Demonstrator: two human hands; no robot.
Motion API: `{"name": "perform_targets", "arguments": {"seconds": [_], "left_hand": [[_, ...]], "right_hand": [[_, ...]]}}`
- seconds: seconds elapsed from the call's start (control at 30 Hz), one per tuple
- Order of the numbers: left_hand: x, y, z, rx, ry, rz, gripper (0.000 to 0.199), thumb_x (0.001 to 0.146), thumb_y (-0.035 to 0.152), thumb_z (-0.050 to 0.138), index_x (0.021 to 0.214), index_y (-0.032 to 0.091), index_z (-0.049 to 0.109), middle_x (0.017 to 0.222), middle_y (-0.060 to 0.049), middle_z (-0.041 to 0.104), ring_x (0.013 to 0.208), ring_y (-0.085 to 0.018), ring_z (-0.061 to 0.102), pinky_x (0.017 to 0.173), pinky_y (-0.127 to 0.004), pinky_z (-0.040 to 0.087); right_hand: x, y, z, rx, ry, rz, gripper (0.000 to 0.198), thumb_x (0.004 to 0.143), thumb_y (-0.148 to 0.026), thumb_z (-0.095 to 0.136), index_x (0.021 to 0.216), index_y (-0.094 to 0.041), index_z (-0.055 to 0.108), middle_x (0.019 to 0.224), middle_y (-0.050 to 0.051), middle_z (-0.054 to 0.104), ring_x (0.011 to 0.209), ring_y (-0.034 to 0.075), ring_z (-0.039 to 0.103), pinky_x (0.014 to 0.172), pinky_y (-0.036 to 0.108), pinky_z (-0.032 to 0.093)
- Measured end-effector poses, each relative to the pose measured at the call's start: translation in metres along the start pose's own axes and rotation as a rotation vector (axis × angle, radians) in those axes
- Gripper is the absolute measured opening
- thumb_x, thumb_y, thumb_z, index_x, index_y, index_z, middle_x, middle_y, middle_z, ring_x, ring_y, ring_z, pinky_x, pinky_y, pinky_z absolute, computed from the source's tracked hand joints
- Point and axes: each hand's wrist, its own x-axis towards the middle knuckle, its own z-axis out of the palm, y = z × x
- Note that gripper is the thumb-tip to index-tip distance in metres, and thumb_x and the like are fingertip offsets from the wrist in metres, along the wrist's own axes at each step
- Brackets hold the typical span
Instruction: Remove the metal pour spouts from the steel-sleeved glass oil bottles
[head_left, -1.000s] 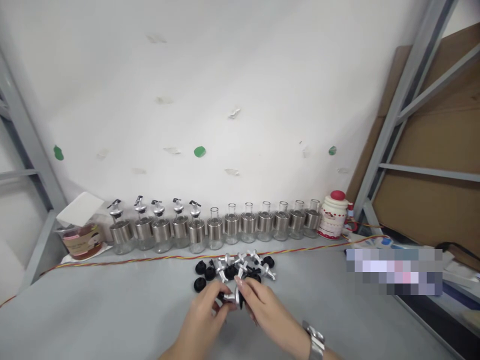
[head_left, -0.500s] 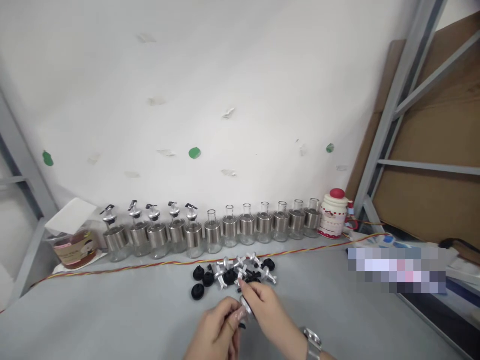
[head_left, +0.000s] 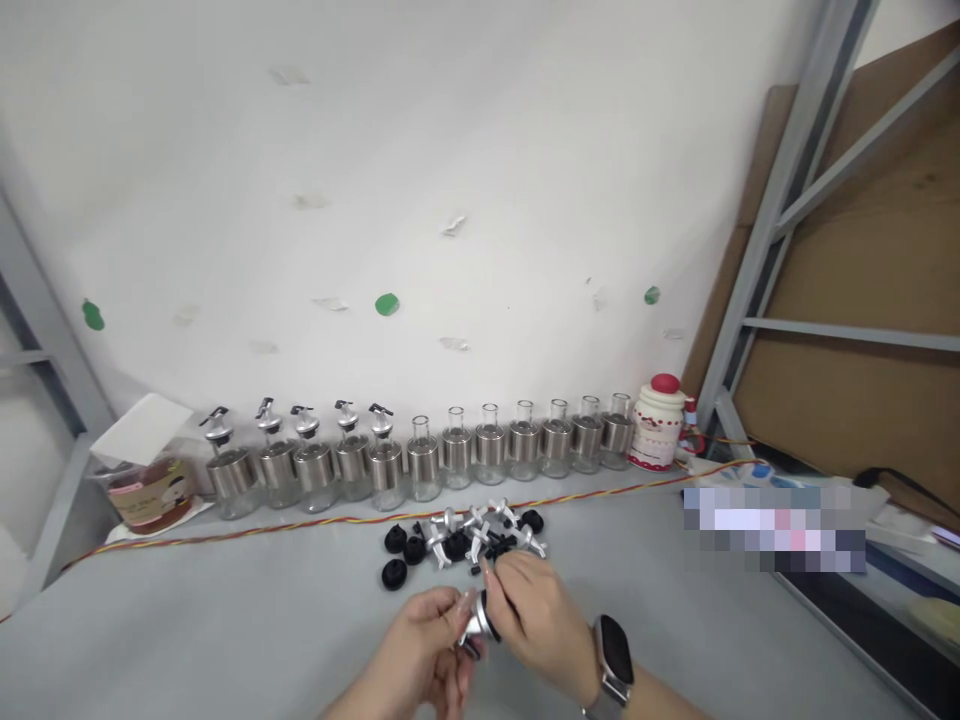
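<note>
Low over the grey table, my left hand (head_left: 424, 645) grips the silver end of a pourer spout (head_left: 477, 622). My right hand (head_left: 536, 610) is closed round its black base, so both hands hold the same piece. A smartwatch (head_left: 615, 655) is on my right wrist. Just beyond my fingers lies a pile of silver pourer tops (head_left: 480, 540), mixed with small black parts. Several black stoppers (head_left: 394, 573) sit at the pile's left side. The inner fingers of my right hand are partly hidden.
A row of glass bottles with metal sleeves (head_left: 491, 445) stands along the white wall; those at the left carry pourer spouts (head_left: 381, 420). A twisted red-yellow wire (head_left: 300, 525) crosses the table. A brown-labelled tub (head_left: 154, 495) stands left, a red-topped jar (head_left: 656, 425) right.
My right hand has turned over at the wrist, bringing the watch face into view. The pourer spout has tilted between my hands and shows more of its silver side. The view has shifted slightly.
</note>
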Motion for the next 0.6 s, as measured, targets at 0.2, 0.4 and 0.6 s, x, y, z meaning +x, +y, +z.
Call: {"name": "perform_targets", "arguments": {"seconds": [0.2,0.4,0.6], "left_hand": [[-0.005,-0.012,-0.013,1.075,0.308,0.674,0.019,0.082,0.026,0.034,0.072,0.022,0.050,0.066,-0.004,0.060,0.059,-0.017,0.060,0.053,-0.024,0.042],[-0.004,-0.011,-0.005,0.662,0.199,0.378,0.031,0.083,0.043,0.028,0.067,0.022,0.042,0.040,0.004,0.049,0.031,-0.010,0.046,0.034,-0.018,0.033],[0.002,-0.001,-0.001,0.060,-0.053,-0.013,0.054,0.057,0.073,0.042,0.062,0.020,0.040,0.031,0.004,0.049,0.021,-0.007,0.039,0.023,-0.013,0.022]], "right_hand": [[0.007,-0.004,0.016,0.577,-0.246,0.790,0.042,0.082,-0.050,0.029,0.053,-0.021,0.038,0.037,-0.008,0.028,0.031,0.009,0.029,0.033,0.020,0.022],[0.005,-0.002,0.023,0.532,-0.111,0.845,0.040,0.079,-0.043,0.038,0.046,-0.021,0.033,0.033,-0.009,0.024,0.031,0.007,0.025,0.033,0.021,0.018],[-0.007,-0.008,0.011,0.146,-0.052,0.369,0.043,0.085,-0.039,0.030,0.048,-0.018,0.036,0.043,-0.004,0.037,0.042,0.008,0.035,0.042,0.021,0.026]]}}
